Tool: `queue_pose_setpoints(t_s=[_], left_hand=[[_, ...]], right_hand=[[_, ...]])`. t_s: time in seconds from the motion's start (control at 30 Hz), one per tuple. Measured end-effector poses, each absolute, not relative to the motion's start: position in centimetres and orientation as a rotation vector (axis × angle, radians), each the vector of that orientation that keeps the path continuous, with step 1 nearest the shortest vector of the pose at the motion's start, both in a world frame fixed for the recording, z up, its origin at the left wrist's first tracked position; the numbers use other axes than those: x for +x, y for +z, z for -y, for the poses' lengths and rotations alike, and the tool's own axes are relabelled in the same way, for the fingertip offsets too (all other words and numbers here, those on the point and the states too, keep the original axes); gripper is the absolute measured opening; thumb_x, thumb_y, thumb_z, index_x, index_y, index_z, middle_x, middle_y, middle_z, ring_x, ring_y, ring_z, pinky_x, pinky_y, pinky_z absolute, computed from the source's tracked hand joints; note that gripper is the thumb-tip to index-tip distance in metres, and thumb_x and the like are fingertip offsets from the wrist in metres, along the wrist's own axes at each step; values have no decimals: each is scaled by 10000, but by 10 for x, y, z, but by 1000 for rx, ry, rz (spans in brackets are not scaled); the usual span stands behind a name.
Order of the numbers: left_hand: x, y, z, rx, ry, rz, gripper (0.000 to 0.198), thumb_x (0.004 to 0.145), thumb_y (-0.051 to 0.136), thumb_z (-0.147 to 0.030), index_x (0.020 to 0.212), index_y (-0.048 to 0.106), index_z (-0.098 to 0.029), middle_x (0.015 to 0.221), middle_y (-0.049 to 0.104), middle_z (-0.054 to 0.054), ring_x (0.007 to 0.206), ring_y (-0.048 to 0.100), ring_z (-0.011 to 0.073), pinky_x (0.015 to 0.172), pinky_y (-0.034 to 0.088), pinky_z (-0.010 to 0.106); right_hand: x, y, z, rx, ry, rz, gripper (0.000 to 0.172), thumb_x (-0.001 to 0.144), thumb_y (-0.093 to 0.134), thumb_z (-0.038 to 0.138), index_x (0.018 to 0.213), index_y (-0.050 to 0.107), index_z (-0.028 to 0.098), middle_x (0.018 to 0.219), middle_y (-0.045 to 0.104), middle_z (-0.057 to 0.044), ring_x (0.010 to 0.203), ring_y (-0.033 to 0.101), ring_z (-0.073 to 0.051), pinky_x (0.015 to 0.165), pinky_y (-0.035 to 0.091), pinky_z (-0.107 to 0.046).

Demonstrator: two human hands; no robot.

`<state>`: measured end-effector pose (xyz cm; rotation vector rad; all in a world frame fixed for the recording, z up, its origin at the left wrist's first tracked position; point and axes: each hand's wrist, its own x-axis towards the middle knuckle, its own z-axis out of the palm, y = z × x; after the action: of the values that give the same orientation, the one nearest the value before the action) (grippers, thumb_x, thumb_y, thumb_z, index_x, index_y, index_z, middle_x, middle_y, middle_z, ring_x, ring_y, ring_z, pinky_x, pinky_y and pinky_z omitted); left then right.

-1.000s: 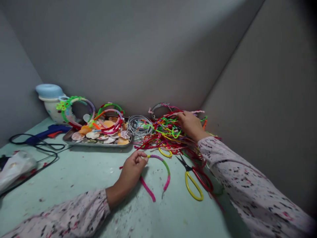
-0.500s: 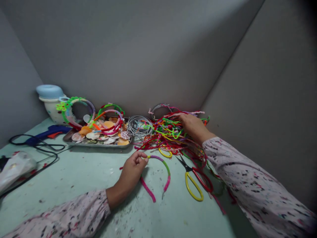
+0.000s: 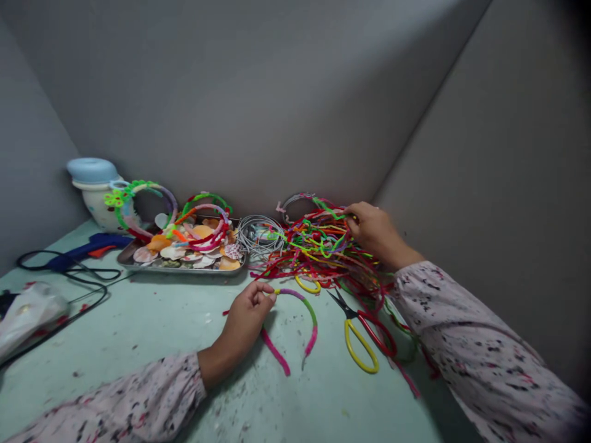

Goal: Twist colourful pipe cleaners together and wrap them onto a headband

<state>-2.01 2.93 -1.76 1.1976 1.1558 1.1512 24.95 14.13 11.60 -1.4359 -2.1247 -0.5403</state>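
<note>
My left hand [image 3: 245, 314] is closed in a pinch on a headband [image 3: 314, 314], a curved band wrapped in yellow, purple, green and pink fuzzy stems. One bare grey wire tip shows at its right end, and a red stem end pokes out left of the fingers. Over the heap of pipe cleaners [image 3: 323, 243], my right hand [image 3: 372, 231] pinches a bright green pipe cleaner [image 3: 329, 207], which runs up and left from the fingertips. Scissors [image 3: 362, 329] with one yellow and one red handle lie on the table just below the heap.
A metal tray [image 3: 175, 269] of seashells bears finished-looking fuzzy bands [image 3: 217, 237]. Beside it sits a coil of grey wire [image 3: 261, 237]. A blue glue gun [image 3: 87, 249] with black cord, a blue-lidded container [image 3: 99, 191] and a plastic bag [image 3: 34, 314] are at left. Grey walls enclose the table.
My right hand has shifted right and slightly up, now with a green pipe cleaner raised on top of the heap. The left hand and headband have stayed in place.
</note>
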Motion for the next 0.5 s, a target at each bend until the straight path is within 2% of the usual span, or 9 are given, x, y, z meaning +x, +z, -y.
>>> queue_pose_setpoints(t_s=[0.1, 0.23, 0.37, 0.5], left_hand=[[-20, -16, -30, 1189, 1153, -1151, 227, 801, 591, -362, 899, 542, -163, 554, 321, -94, 461, 249, 48, 435, 190, 175], [-20, -16, -31, 1191, 1149, -1143, 233, 799, 595, -363, 909, 543, -164, 543, 317, -98, 450, 254, 47, 434, 195, 174], [-20, -17, -31, 1196, 1157, -1146, 237, 799, 598, -372, 902, 547, -164, 541, 318, -99, 446, 255, 46, 434, 201, 172], [-20, -16, -30, 1157, 1175, -1145, 250, 783, 624, -377, 895, 562, -163, 542, 334, -94, 449, 267, 46, 435, 206, 170]], right_hand=[[246, 118, -138, -1391, -370, 1916, 164, 821, 529, 178, 903, 671, 187, 863, 678, -63, 775, 598, -186, 711, 435, -295], [242, 122, -132, -1242, -239, 1594, 161, 861, 524, 277, 940, 649, 213, 843, 670, -26, 730, 604, -157, 693, 464, -293], [242, 126, -129, -1064, -72, 1410, 200, 901, 493, 367, 998, 605, 233, 881, 654, -11, 684, 614, -122, 617, 487, -261], [243, 130, -124, -919, 37, 1239, 189, 905, 499, 403, 974, 578, 246, 914, 638, -5, 686, 635, -105, 554, 490, -219]])
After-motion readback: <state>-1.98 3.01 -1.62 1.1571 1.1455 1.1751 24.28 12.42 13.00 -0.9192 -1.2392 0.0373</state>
